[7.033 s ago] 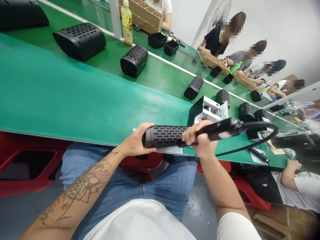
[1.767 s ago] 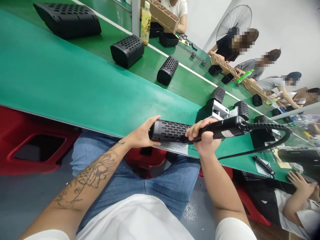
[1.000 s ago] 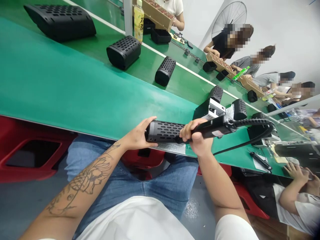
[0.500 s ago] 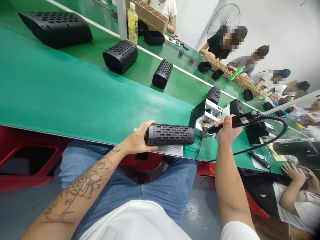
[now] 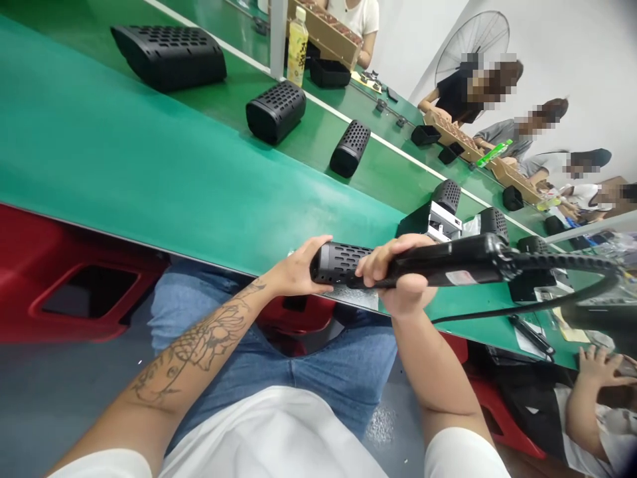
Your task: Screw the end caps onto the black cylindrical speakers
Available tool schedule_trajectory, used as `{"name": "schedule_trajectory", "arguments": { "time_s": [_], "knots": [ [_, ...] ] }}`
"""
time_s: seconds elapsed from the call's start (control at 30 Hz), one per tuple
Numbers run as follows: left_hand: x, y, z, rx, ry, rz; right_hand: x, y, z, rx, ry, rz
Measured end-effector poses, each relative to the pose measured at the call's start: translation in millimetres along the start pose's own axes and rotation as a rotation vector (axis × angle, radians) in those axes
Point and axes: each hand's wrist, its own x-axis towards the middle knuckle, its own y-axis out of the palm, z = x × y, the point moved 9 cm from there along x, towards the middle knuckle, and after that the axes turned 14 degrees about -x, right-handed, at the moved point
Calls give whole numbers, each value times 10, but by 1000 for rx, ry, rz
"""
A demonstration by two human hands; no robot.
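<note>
My left hand (image 5: 297, 271) is closed around the left end of a black housing with slotted holes (image 5: 342, 259), which lies sideways near the front edge of the bench. In my right hand (image 5: 405, 282) is a black corded electric screwdriver (image 5: 450, 261), gripped around its body and pointing left. Its tip is hidden behind my fingers, at the housing's right part, so contact with a screw cannot be made out. Just behind the right hand stands a black and silver screw feeder (image 5: 444, 222), partly covered by the screwdriver.
Several more black housings (image 5: 276, 111) stand along the green bench (image 5: 199, 192). A yellow drink bottle (image 5: 297, 48) is beside a post at the back. A second screwdriver (image 5: 531, 335) lies at right, near a co-worker's hand (image 5: 594, 365). Other people sit across the bench.
My right hand has brought the screwdriver left, from the screw feeder to the housing. My left hand keeps its hold. The whole view has shifted, so the bench things appear farther right.
</note>
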Motion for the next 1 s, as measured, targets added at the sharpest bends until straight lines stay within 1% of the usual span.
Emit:
{"name": "schedule_trajectory", "arguments": {
  "time_s": [0.1,0.23,0.47,0.53,0.67,0.8,0.9,0.93,0.97,1.0],
  "knots": [
    [1,8,-4,-11,23,-4,34,163,-151,-18,62,24],
    [5,7,-2,-4,41,-11,36,249,-307,-30,155,91],
    [14,24,-19,18,64,-9,-57,369,-431,86,179,266],
    [9,23,-23,18,72,-16,-96,372,-465,102,176,297],
    [9,19,5,12,53,-14,-138,332,-486,137,132,302],
    [36,17,46,19,22,-21,-142,360,-519,145,149,293],
    [31,13,8,27,44,-14,-118,394,-500,126,173,276],
    [21,4,-12,27,55,-6,-97,377,-476,116,183,267],
    [12,-19,-30,24,62,-1,-61,317,-438,104,188,240],
    [10,-60,-40,22,63,-6,-7,197,-386,88,184,188]
  ]
}}
